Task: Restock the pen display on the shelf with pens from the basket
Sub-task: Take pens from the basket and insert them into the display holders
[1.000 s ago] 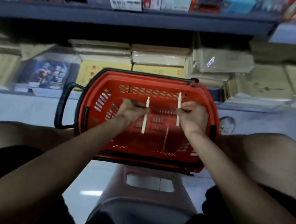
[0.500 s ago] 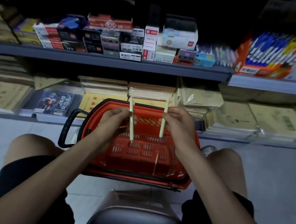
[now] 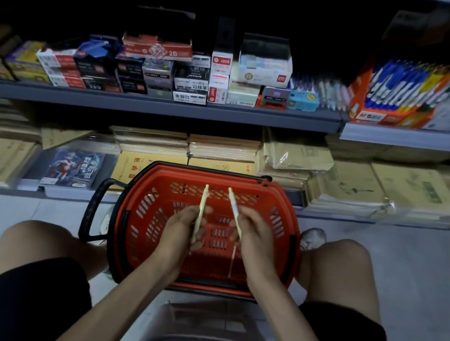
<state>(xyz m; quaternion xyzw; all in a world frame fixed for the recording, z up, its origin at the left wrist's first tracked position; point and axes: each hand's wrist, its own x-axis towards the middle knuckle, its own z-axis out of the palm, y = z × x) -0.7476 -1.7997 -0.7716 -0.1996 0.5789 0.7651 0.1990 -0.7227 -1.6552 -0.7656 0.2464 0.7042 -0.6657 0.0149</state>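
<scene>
Head view: left hand [image 3: 184,230] grip pinches a pale pen [image 3: 202,208], right hand [image 3: 256,234] grip pinches a second pen [image 3: 232,205], both tips-up over the red basket [image 3: 138,192], probably for carrying to the pen display [image 3: 389,90] on the shelf [image 3: 168,108]; a third pen [image 3: 232,261] lies in the basket.

Your head camera looks forward and down, the basket [image 3: 137,194] close between your knees [image 3: 341,265], the shelves [image 3: 168,109] facing you.

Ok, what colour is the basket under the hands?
The basket is red, with a black handle; the only view, the head view, shows it clearly.
</scene>
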